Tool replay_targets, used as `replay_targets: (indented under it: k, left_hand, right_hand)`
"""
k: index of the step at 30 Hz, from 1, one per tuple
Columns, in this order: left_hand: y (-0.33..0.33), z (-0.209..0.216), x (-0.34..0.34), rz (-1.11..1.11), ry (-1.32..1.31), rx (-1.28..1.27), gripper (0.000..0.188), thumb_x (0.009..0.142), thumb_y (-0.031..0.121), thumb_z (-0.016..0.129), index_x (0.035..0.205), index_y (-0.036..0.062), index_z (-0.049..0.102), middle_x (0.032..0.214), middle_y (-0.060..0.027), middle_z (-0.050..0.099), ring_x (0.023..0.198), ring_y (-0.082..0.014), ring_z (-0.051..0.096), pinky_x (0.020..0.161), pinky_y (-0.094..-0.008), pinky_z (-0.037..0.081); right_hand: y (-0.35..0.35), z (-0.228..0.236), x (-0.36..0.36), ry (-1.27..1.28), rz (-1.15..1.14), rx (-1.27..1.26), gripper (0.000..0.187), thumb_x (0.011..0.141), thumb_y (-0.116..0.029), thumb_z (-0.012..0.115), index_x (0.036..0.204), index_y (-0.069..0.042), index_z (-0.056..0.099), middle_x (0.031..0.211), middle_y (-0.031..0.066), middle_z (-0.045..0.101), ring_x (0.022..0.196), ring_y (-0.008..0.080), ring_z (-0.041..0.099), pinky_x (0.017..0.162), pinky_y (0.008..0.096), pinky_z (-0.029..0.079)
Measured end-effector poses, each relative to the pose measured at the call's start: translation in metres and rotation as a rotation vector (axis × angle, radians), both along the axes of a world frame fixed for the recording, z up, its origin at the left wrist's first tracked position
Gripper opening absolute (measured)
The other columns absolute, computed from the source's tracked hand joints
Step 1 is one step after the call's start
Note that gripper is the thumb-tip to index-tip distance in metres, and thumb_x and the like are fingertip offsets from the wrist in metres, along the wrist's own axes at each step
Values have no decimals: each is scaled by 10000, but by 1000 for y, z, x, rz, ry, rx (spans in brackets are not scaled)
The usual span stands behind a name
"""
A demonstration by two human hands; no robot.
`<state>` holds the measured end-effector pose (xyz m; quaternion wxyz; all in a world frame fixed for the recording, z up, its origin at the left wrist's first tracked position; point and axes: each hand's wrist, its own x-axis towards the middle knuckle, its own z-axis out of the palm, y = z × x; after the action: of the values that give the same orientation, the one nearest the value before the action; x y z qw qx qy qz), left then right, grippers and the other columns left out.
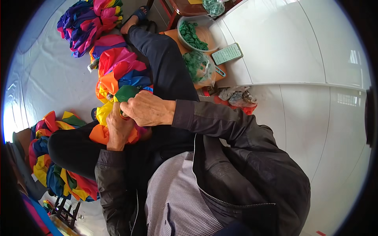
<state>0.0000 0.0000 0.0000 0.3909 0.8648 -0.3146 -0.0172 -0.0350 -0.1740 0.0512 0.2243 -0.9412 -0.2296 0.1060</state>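
Note:
My right hand is closed, its fingers pinched at a gathered bunch of shiny multicoloured cloth above my lap. My left hand is wrapped round the same bunch just below and to the left, touching the right fingers. A dark green corner of the cloth sticks up beyond my fingertips, with yellow and orange folds around it. What lies between the fingertips is hidden. Beyond my hands, more cloth in red, orange and blue lies against my leg.
Cloth bundles lie far left and near left. Right of my leg, a clear tub holds small green pieces, beside a bag of green pieces and a phone on a white ledge. A red-and-clear bag sits below the ledge.

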Motion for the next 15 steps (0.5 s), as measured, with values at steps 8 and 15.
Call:
replay_targets:
  k: [8,15]
  left_hand:
    - [3,-3,12,230,83,-137,345,800,96,814,1042,47,574,835,-176,670,776,-364,688,676,-419,524]
    - [9,9,13,241,18,-92,413,808,86,807,1140,54,564,949,-164,677,842,-368,681,750,-418,535]
  right_hand:
    - [29,-6,-14,-306,-455,288,393,930,-353,717,1042,1,588,947,172,597,772,285,663,560,382,527]
    - [37,-6,-7,-290,-455,239,462,856,-390,783,1030,0,606,937,154,567,812,283,630,639,386,549]
